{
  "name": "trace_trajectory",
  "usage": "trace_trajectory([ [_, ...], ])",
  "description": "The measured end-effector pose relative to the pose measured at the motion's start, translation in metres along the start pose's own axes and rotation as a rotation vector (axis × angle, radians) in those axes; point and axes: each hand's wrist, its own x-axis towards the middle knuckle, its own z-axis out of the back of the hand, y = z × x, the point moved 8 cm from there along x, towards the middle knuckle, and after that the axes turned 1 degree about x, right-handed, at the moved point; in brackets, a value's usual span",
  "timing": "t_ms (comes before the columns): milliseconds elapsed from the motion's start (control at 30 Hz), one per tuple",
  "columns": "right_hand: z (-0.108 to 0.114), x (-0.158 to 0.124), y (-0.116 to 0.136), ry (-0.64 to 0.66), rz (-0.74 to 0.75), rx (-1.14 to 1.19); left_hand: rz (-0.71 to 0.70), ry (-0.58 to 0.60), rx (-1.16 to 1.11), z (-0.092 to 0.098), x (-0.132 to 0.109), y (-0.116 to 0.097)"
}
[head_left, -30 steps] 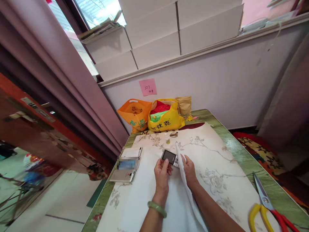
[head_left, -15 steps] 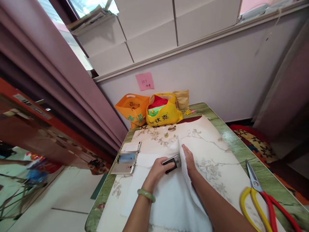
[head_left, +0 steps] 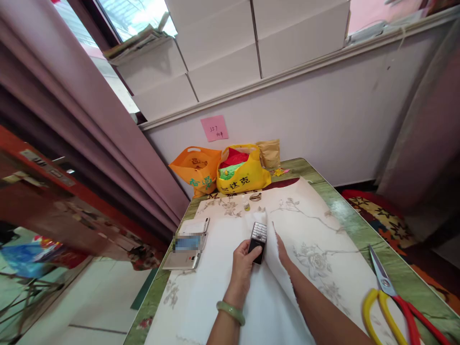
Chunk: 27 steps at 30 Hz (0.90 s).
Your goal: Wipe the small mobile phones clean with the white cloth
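Observation:
My left hand (head_left: 243,258), with a green bangle on the wrist, is closed around a small keypad phone (head_left: 259,232), its thumb across the dark screen and the silver keys pointing away from me. Under it spreads a white cloth (head_left: 215,287). The right edge of this cloth stands raised in a fold beside the phone. My right hand (head_left: 282,249) is at the outer side of that fold, holding it up; its fingertips are mostly hidden behind the cloth.
Large scissors (head_left: 386,285) with yellow and red handles lie at the right. Phones (head_left: 181,261) lie along the left edge. Behind are a small bottle (head_left: 246,205), an orange bag (head_left: 196,172) and a yellow bag (head_left: 244,179). A floral sheet (head_left: 316,215) covers the table.
The keypad phone has turned from slanting sideways to nearly upright, its keys now facing up. My right hand's fingers have gone behind the cloth fold. The view has shifted slightly.

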Motion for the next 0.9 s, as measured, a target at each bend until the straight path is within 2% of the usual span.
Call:
trace_trajectory([
  [133, -0.004, 0.003, 0.0, -0.024, -0.036, -0.032, 0.005, 0.004, 0.117, -0.011, 0.002, 0.004],
  [200, -0.003, 0.003, 0.002, -0.03, -0.053, -0.052, -0.02, -0.049, 0.19, -0.007, 0.003, 0.002],
  [300, -0.006, 0.0, 0.006, -0.006, -0.069, -0.073, -0.132, -0.075, 0.301, 0.0, 0.006, -0.014],
  [367, -0.011, -0.004, 0.009, 0.035, -0.068, -0.073, -0.162, -0.009, 0.403, 0.004, 0.009, -0.026],
  [433, -0.017, -0.009, 0.01, 0.078, -0.065, -0.07, -0.13, 0.103, 0.521, 0.006, 0.012, -0.035],
  [533, -0.022, -0.013, 0.01, 0.108, -0.08, -0.107, -0.105, 0.206, 0.622, 0.009, 0.015, -0.042],
  [667, -0.022, -0.013, 0.011, 0.085, -0.064, -0.155, -0.109, 0.242, 0.658, 0.005, 0.015, -0.037],
  [900, -0.007, -0.007, 0.018, -0.046, -0.052, -0.227, -0.131, 0.136, 0.62, -0.004, 0.013, -0.024],
])
